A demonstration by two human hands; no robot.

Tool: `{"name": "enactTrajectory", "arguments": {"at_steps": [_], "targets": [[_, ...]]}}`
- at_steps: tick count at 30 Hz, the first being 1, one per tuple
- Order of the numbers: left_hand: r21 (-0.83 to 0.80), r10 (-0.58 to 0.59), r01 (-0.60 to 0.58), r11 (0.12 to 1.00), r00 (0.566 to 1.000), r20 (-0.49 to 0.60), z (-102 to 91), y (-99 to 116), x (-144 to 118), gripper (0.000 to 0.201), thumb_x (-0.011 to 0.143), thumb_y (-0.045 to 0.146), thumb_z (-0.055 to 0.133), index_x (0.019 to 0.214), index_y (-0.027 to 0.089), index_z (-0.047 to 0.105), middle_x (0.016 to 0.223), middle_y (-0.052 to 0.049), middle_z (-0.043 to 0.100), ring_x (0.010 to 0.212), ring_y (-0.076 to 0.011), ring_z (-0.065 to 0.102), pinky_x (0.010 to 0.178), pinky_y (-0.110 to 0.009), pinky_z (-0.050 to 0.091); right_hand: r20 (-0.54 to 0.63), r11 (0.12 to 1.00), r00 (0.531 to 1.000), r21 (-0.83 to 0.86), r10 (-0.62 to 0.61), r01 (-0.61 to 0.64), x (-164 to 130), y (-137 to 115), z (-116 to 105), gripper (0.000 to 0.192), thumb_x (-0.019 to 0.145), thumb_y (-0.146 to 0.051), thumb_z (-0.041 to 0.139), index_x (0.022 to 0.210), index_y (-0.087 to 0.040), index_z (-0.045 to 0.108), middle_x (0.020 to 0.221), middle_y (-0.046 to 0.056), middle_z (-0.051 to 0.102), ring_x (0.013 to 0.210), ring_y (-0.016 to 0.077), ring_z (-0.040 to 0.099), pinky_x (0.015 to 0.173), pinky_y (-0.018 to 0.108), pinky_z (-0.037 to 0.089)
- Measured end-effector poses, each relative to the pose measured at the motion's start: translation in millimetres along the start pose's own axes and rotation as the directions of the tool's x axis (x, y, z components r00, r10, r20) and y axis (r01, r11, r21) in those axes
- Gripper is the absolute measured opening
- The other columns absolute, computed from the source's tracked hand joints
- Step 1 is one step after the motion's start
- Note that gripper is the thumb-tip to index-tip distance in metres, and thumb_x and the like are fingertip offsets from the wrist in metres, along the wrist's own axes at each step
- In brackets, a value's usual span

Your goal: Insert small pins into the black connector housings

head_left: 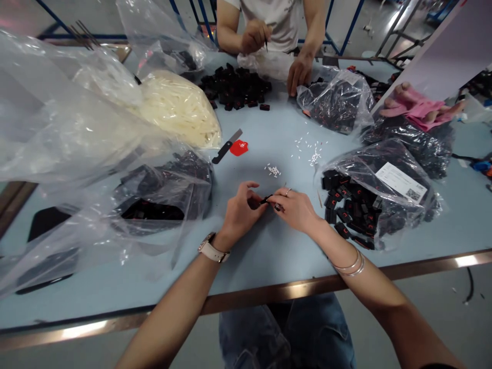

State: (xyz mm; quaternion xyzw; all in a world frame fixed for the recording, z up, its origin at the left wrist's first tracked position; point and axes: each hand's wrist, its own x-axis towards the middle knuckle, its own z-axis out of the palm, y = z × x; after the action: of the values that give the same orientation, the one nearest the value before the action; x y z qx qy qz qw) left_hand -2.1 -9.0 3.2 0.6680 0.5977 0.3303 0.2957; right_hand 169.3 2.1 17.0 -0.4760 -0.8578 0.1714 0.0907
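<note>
My left hand is closed, its thumb and fingers pinching a small black part just above the table. From the other side, my right hand is closed too, its fingertips meeting at that same part. A thin stick-like tip shows by the right fingers; what it belongs to I cannot make out. Just beyond my hands lies a little pile of tiny white pins. More white pins are scattered farther right. Black pieces with red marks spill from a clear bag beside my right forearm.
A folding-type blade tool and a red tag lie ahead. Left stand a bag of cream-coloured pieces and a bag of dark parts. Across the table a person's hands work near a black heap. Pink gloves lie right.
</note>
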Motion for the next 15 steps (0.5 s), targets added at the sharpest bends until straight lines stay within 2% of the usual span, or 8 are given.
{"name": "enactTrajectory", "arguments": {"at_steps": [6, 9, 12, 15], "targets": [[-0.038, -0.014, 0.014, 0.999, 1.000, 0.002, 1.3, -2, 1, 0.041, 0.068, 0.023, 0.067, 0.102, 0.021, 0.045, 0.070, 0.004, 0.067, 0.060, -0.0130, 0.062, 0.060, -0.024, 0.048, 0.096, 0.994, 0.993, -0.094, 0.067, -0.058, 1, -15, -8, 0.032, 0.093, -0.023, 0.040, 0.112, -0.024, 0.064, 0.109, 0.006, 0.065, 0.083, 0.0151, 0.062, 0.064, 0.025, 0.040], [-0.048, -0.014, 0.015, 0.999, 1.000, 0.007, 1.0, -2, 1, 0.041, 0.067, 0.022, 0.067, 0.102, 0.020, 0.045, 0.071, 0.004, 0.067, 0.061, -0.0129, 0.062, 0.061, -0.025, 0.049, 0.074, 0.996, 0.994, -0.041, 0.084, -0.082, 1, -14, -7, 0.030, 0.091, -0.022, 0.042, 0.108, -0.023, 0.066, 0.105, 0.006, 0.066, 0.081, 0.0148, 0.062, 0.065, 0.025, 0.041], [-0.055, -0.006, 0.007, 0.998, 1.000, 0.010, 0.1, -3, 1, 0.040, 0.068, 0.022, 0.067, 0.102, 0.021, 0.046, 0.071, 0.004, 0.067, 0.061, -0.0125, 0.062, 0.062, -0.025, 0.049, -0.053, 0.982, 0.994, 0.171, 0.095, -0.085, 1, -7, -5, 0.025, 0.088, -0.020, 0.048, 0.102, -0.022, 0.068, 0.099, 0.004, 0.066, 0.072, 0.0106, 0.059, 0.069, 0.022, 0.043], [-0.063, 0.000, 0.001, 0.998, 1.000, 0.014, 0.1, -5, 1, 0.040, 0.069, 0.024, 0.067, 0.104, 0.021, 0.046, 0.072, 0.004, 0.066, 0.061, -0.0123, 0.061, 0.061, -0.024, 0.049, -0.267, 0.893, 0.946, 0.447, 0.187, -0.050, -1, -2, -6, 0.024, 0.089, -0.029, 0.048, 0.098, -0.019, 0.068, 0.091, 0.004, 0.065, 0.066, 0.0090, 0.056, 0.067, 0.022, 0.044]]}}
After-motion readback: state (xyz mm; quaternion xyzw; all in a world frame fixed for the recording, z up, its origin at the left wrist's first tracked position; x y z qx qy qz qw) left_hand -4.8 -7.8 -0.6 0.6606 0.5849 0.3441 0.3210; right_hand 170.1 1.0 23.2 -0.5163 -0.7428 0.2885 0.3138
